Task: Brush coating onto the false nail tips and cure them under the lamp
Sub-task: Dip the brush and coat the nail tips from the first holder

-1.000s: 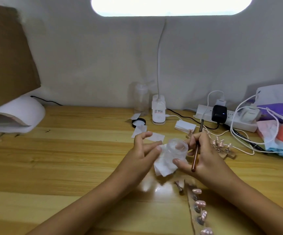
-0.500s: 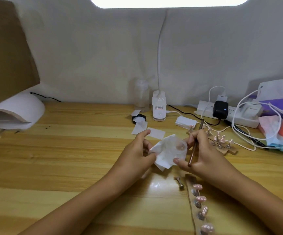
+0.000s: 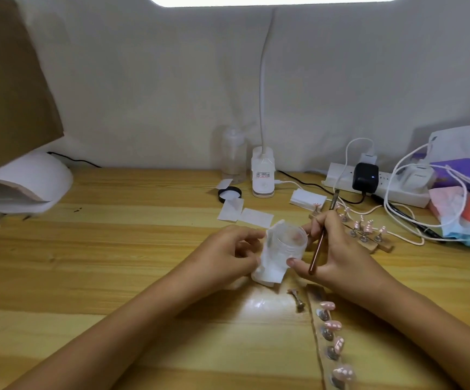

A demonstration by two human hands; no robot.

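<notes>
The wooden table (image 3: 115, 263) carries everything. At its far left stands the white curing lamp (image 3: 31, 181), well apart from the work. Mid-table, the left hand (image 3: 225, 257) pinches a white wipe (image 3: 267, 270) against a small clear jar (image 3: 288, 237). The right hand (image 3: 341, 254) grips that jar between thumb and fingers, with a brush (image 3: 319, 249) tucked through the same fingers. Nail tips (image 3: 332, 325) stand on a strip near the front edge, with others behind the right hand. This looks like jar wiping, not brushing. No tip is at the lamp, so curing seems left to do.
</notes>
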